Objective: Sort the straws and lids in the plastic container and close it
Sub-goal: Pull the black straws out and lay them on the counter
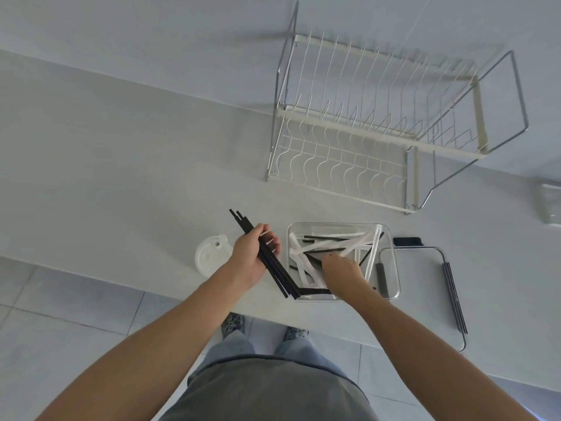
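Note:
A clear plastic container [391, 235] stands on the white counter and holds a jumble of white wrapped straws [331, 246] and black straws [326, 238]. My left hand [253, 253] grips a bundle of black straws [279, 275] just left of the container. Inside the container my right hand [341, 268] reaches down among the straws; its fingertips are hidden, so I cannot tell its grip. A stack of white cup lids [211, 256] sits left of my left hand. The container's clear lid [425, 268] lies to the right, with more black straws [453, 296] along its right edge.
A white wire dish rack [379, 129] stands at the back of the counter. A dark flat object [406, 240] lies behind the container's lid. A clear object [549, 205] sits at the far right edge. The counter's front edge runs just below the container.

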